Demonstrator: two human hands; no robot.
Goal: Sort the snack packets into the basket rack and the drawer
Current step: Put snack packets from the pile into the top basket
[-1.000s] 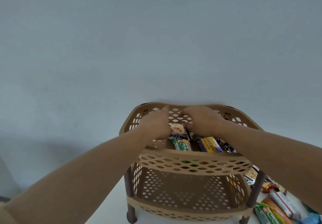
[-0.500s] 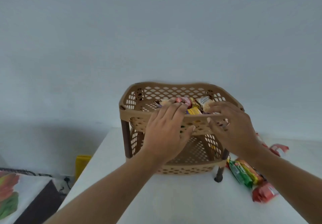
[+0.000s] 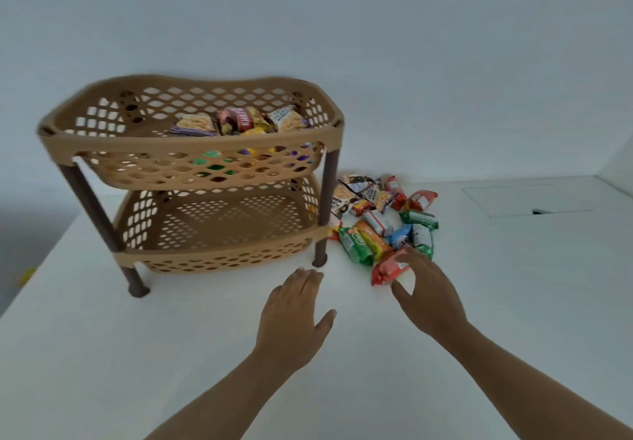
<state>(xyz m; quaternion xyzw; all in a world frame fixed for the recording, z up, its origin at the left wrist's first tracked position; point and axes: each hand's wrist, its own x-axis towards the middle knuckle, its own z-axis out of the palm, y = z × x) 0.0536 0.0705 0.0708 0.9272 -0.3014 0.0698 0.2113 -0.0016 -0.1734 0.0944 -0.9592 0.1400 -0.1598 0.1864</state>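
Note:
A tan two-tier basket rack [image 3: 191,162] on dark brown legs stands on the white table. Its top basket holds several snack packets [image 3: 239,122]; the bottom basket [image 3: 219,227] holds nothing. To the right of the rack lies a pile of loose snack packets [image 3: 383,220]. My right hand [image 3: 428,292] is open, its fingers spread over a red packet [image 3: 387,270] at the pile's near edge, fingertips touching it. My left hand [image 3: 294,316] hovers open above the table in front of the rack's right front leg.
The white table [image 3: 171,354] reaches the wall behind. A rectangular flush panel [image 3: 527,199] with a small dark slot is set into the tabletop at the far right. The table's left edge runs close to the rack's left legs.
Both hands have left the top basket and come down toward the table. My right hand has moved to the red packet. The view has pulled back from the rack.

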